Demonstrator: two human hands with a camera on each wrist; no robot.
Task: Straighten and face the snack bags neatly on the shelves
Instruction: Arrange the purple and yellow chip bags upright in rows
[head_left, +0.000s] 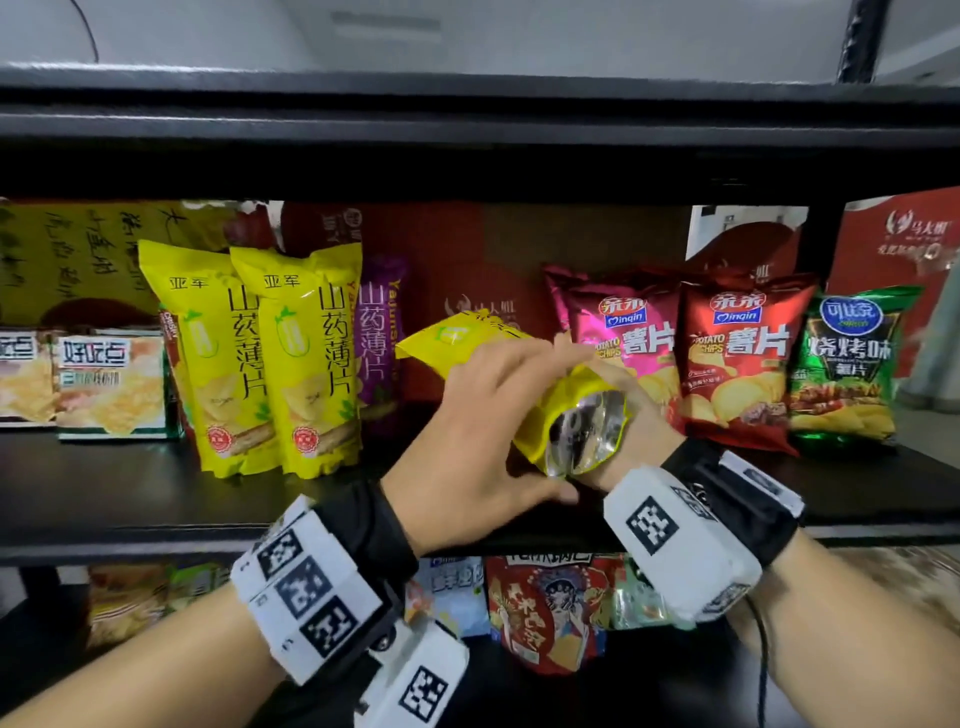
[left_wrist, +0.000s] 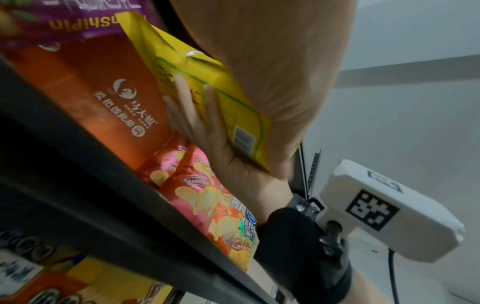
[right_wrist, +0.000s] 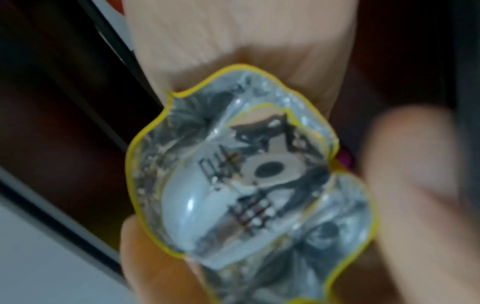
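Observation:
A yellow snack bag (head_left: 467, 343) is held tilted above the middle shelf (head_left: 130, 499), its silver bottom (head_left: 582, 431) turned toward me. My left hand (head_left: 488, 415) grips it, fingers across the upper face and thumb under the silver bottom. My right hand (head_left: 641, 457) holds it from the right and behind, mostly hidden. In the left wrist view the right hand's fingers (left_wrist: 197, 123) lie along the back of the bag (left_wrist: 207, 86). The right wrist view is filled by the silver bottom (right_wrist: 246, 174).
Two upright yellow bags (head_left: 306, 358) and a purple bag (head_left: 379, 338) stand left of the gap. Magenta (head_left: 623, 332), red (head_left: 737, 358) and green (head_left: 847, 364) chip bags stand on the right. Boxes (head_left: 109, 384) sit far left, a red carton (head_left: 467, 260) behind. More bags (head_left: 545, 608) fill the lower shelf.

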